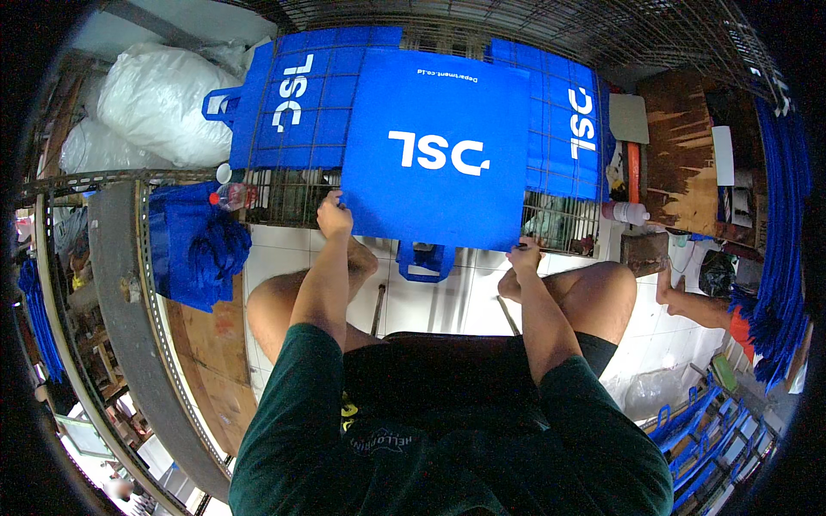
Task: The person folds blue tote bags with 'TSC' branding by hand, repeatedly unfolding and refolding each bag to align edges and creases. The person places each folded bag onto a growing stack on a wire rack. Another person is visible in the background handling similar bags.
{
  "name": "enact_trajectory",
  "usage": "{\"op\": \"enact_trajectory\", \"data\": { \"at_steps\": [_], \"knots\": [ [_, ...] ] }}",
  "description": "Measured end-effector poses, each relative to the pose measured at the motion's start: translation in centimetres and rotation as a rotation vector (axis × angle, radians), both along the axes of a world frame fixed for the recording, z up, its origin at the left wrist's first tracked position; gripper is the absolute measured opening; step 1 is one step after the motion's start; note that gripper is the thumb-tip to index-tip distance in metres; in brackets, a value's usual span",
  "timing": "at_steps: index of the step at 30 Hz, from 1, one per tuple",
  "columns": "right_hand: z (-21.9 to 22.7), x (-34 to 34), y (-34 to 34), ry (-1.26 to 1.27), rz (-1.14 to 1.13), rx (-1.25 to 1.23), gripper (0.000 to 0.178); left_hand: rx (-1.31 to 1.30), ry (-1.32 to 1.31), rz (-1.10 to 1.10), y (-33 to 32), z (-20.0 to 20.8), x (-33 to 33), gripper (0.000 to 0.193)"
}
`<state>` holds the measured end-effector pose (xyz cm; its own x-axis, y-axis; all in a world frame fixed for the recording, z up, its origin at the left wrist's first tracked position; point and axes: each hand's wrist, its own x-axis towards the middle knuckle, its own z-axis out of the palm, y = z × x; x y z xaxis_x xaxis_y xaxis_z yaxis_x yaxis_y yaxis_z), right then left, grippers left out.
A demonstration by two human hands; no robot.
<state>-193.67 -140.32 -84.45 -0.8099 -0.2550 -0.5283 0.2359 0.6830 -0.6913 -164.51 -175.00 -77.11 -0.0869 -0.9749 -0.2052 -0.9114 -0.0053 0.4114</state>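
A flat blue tote bag (439,112) with white print lies in front of me on a wire rack, its print facing up and upside down to me. My left hand (334,217) is closed at its lower left edge, and my right hand (526,254) pinches near its lower right corner. Something small and dark shows at the fingers of each hand; I cannot make out what it is. Below the bag's near edge hangs a blue handle (428,265). Under wire grids, one printed blue bag (301,103) lies to the left and another blue bag (559,112) to the right.
White plastic sacks (163,107) fill the far left. Beneath them are piled blue bags (202,249) and a clear bottle (231,198) with a red cap. Another bottle (626,212) lies right of the rack. Blue bags hang at far right, near another person's arm (701,307).
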Motion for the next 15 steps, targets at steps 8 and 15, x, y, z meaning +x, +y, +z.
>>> {"op": "enact_trajectory", "data": {
  "at_steps": [8, 15],
  "knots": [
    [6.1, 0.8, -2.7, -0.014, 0.130, 0.191, 0.033, 0.035, 0.044, 0.057, -0.1, -1.0, 0.5, 0.044],
    [1.8, -0.1, -0.9, -0.062, 0.086, 0.198, 0.028, 0.027, 0.067, 0.080, 0.0, -1.2, 0.6, 0.047]
  ]
}}
